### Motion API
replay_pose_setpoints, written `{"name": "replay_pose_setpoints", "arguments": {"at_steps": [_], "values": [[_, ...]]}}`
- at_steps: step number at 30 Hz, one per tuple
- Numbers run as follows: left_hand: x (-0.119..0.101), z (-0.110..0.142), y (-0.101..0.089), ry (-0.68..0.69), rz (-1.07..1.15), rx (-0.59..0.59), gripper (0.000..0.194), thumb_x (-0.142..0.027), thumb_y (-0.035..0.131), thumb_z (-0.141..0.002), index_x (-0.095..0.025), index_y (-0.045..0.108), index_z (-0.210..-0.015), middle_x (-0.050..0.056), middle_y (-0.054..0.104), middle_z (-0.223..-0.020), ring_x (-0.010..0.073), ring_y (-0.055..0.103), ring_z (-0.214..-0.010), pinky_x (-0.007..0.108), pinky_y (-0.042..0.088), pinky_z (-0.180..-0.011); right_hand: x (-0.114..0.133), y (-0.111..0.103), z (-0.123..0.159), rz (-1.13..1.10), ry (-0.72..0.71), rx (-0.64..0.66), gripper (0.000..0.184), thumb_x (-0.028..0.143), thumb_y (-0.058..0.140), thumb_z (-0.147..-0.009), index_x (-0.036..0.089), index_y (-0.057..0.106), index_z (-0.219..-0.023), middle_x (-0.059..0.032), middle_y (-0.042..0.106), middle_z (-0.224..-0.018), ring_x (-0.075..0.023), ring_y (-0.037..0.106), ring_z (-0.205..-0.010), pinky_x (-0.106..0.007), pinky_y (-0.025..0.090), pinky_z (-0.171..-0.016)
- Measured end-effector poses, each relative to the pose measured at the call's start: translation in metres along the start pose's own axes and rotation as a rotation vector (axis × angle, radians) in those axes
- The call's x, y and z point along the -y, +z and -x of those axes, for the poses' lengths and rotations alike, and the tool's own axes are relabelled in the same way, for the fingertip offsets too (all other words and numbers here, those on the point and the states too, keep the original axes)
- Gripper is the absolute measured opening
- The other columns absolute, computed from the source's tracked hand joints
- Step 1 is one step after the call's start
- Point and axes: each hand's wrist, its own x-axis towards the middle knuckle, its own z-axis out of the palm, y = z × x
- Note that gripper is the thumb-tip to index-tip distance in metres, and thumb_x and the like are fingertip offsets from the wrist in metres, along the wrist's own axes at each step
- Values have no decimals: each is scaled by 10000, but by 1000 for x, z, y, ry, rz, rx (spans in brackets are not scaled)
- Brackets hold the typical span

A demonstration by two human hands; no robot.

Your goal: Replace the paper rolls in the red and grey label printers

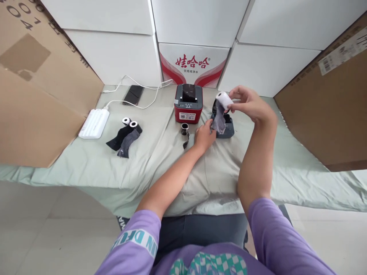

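1. Right hand (248, 103): grip closed on a white roll (226, 101), thumb and fingers at its right end. The roll is raised off the tabletop (163, 152), above the far part of a small dark printer (228, 133), and tilted.
2. A dark strip (219, 120) hangs from the roll across the printer's left part.
3. Left hand (205, 136): low, at the printer's left edge, fingertips by the strip. Cannot tell whether this grip holds the strip, steadies the printer or only rests there.
4. Printer appears open, lid up at the far side, partly hidden by roll and strip.
5. Step in hand, as judged: handling the roll at the open printer.
6. Next move, as judged, calls for a firm hold on the roll, a steady printer and control of the loose strip, which could snag on the rim.
7. Nearby: red printer (187, 109) to the far left; an unwound dark roll (185, 128) on its near side; two rolls (137, 126) well to the left.
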Motion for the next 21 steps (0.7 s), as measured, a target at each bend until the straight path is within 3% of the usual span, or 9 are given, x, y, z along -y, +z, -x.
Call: {"name": "replay_pose_setpoints", "arguments": {"at_steps": [4,9,16,21], "values": [[-5,2,-6,-23,-26,0,545,-159,526,-900,-195,529,-1444,108,719,-1305,259,673,-1197,400,481,-1083,-29,-17,-2,321,249,88,266,185,757,-749,211,662,-996,-78,730,-1098,-211,677,-888,-345,538,-739],[-6,2,-7,-24,-19,1,564,-144,513,-890,-202,530,-1451,94,694,-1367,235,666,-1221,371,482,-1087,-42,-9,-18,621,287,122,258,143,727,-766,193,705,-1019,-69,744,-1170,-210,666,-1028,-315,501,-895],[-4,2,-5,-8,11,4,572,-141,519,-890,-187,518,-1460,95,662,-1422,230,651,-1263,367,472,-1110,-52,9,-27,719,367,173,347,161,731,-753,181,719,-1099,-80,754,-1144,-187,662,-929,-263,487,-772],[-5,2,-6,-8,2,2,563,-140,518,-889,-156,520,-1452,108,662,-1419,236,660,-1242,364,481,-1095,-55,8,-28,692,348,124,427,164,718,-740,186,718,-1166,-72,748,-1145,-176,653,-918,-257,491,-780]]}}
